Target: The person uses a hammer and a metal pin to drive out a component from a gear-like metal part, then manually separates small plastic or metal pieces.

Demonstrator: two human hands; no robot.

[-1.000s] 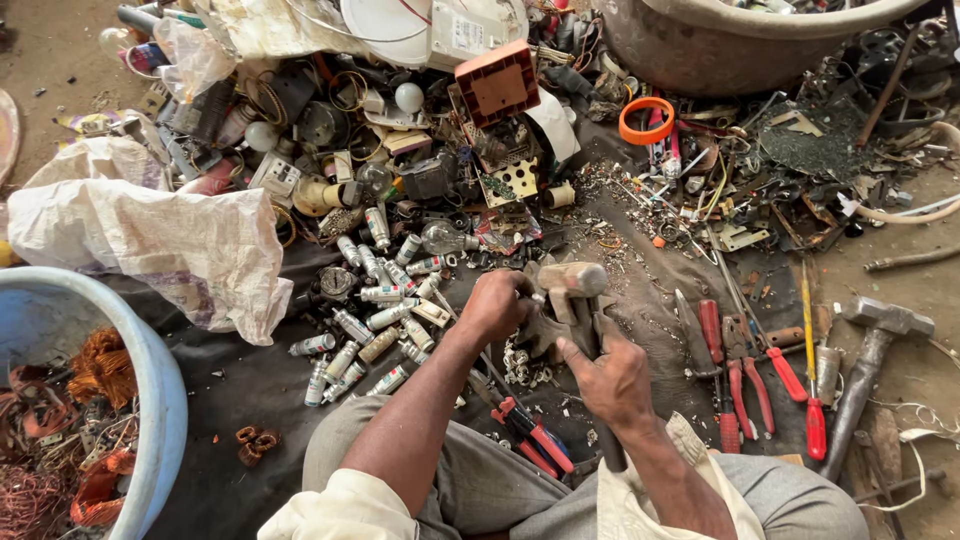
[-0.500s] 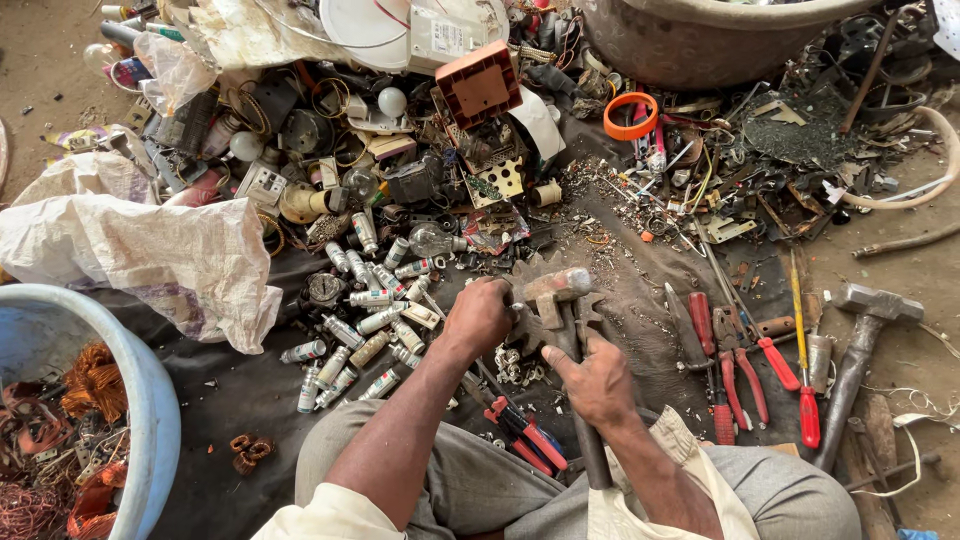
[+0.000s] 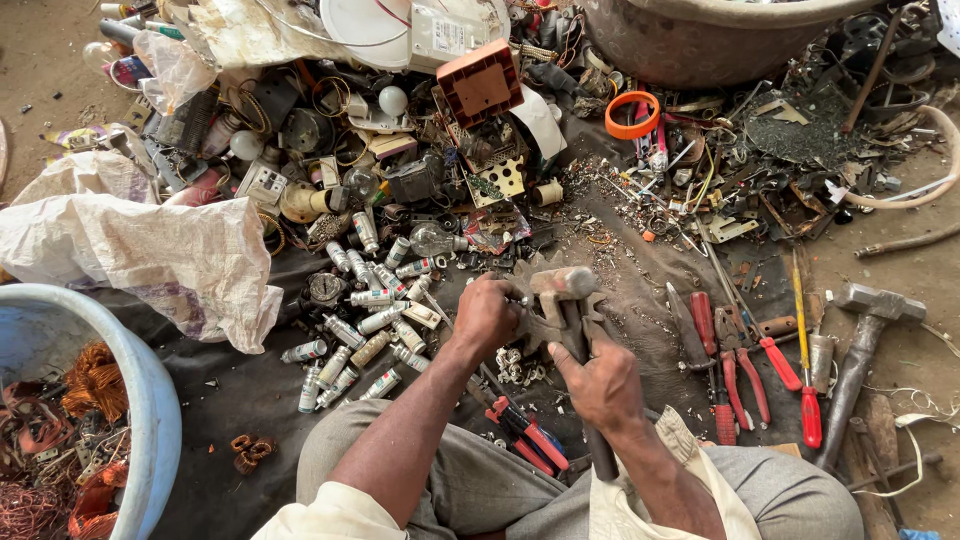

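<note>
At the bottom of the frame the person sits on the ground, knees in grey trousers, both forearms reaching up toward the centre. The right hand (image 3: 606, 385) has its grip clenched round the dark handle of a hammer (image 3: 572, 320); the steel head sits at centre frame, directly over a flat metal scrap piece (image 3: 535, 325). The left hand (image 3: 487, 312) has its grip closed on the left edge of that scrap piece, pinning it against the dark ground cloth (image 3: 250, 400). Small washers lie scattered just below the scrap piece.

Just left of the right forearm lie red-handled pliers (image 3: 525, 435). At lower left stands a blue tub (image 3: 150, 400) holding copper wire and coils. Right of centre lies a row of red-handled screwdrivers and pliers (image 3: 740, 365), and beyond them a second hammer (image 3: 865, 340) with a metal handle.

Left of the hands lies a cluster of small cylindrical capacitors (image 3: 365, 310). A crumpled white sack (image 3: 150, 250) lies at middle left.

Further up, a heap of electrical scrap fills the upper frame: a brown plastic box (image 3: 482, 82), an orange ring (image 3: 632, 113), and a large metal basin (image 3: 700, 40) at the top right.
</note>
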